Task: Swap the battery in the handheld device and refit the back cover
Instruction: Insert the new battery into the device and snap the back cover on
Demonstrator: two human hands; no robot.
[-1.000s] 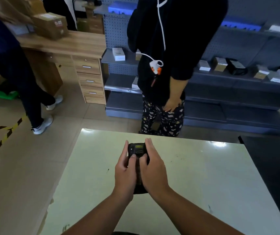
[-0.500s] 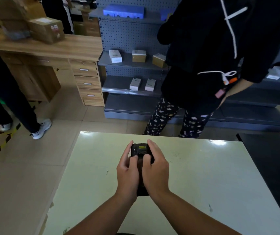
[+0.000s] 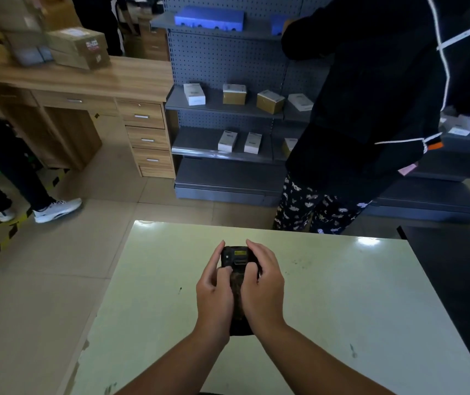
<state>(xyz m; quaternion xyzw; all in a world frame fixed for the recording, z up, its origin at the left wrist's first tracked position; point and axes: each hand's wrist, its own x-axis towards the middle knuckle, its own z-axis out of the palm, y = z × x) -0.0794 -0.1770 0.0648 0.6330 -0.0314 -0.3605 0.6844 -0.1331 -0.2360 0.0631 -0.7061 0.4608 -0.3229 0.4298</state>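
A black handheld device [image 3: 238,259] lies lengthwise between my two hands over the pale green table [image 3: 342,303], back side up, with a small yellow label near its far end. My left hand [image 3: 213,292] grips its left side, thumb pressed on the back. My right hand [image 3: 263,286] wraps the right side, thumb also on the back. Both palms hide most of the device's body; its near end shows below my wrists. No loose battery or separate cover is visible.
A person in dark clothes [image 3: 370,109] stands just beyond the table's far edge. Grey shelving [image 3: 222,109] with small boxes is behind. A wooden desk [image 3: 99,81] with cartons stands at left, another person's legs [image 3: 14,181] near it. A dark surface [image 3: 456,266] adjoins the table's right.
The person beyond the table has shifted to the right. My hands stay on the device in nearly the same grip, thumbs pressing on its back.
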